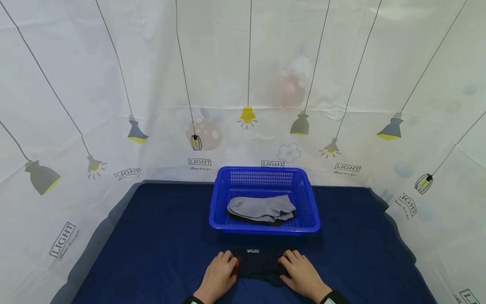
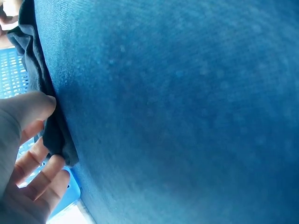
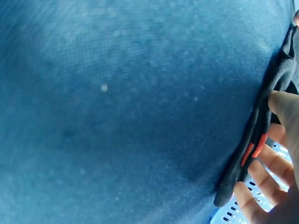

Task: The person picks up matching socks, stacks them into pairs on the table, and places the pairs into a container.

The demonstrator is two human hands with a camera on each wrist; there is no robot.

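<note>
A stack of dark socks [image 1: 260, 264] with white "COTTON" lettering lies flat on the navy cloth, in front of the blue basket. My left hand [image 1: 220, 272] holds their left end, where a red mark shows beside the fingers. At the other end my right hand [image 1: 301, 272] grips the fabric. In the left wrist view the thumb [image 2: 35, 108] is on the near side of the socks and the fingers on the far side. The right wrist view shows two layers of sock [image 3: 250, 144] with red marks, pinched between thumb and fingers.
Just beyond the hands stands the blue plastic basket [image 1: 264, 230], with grey socks [image 1: 262, 207] lying over darker ones inside. The navy cloth [image 1: 163, 236] spreads to both sides. A white sheet printed with lamps [image 1: 247, 63] hangs behind and around the sides.
</note>
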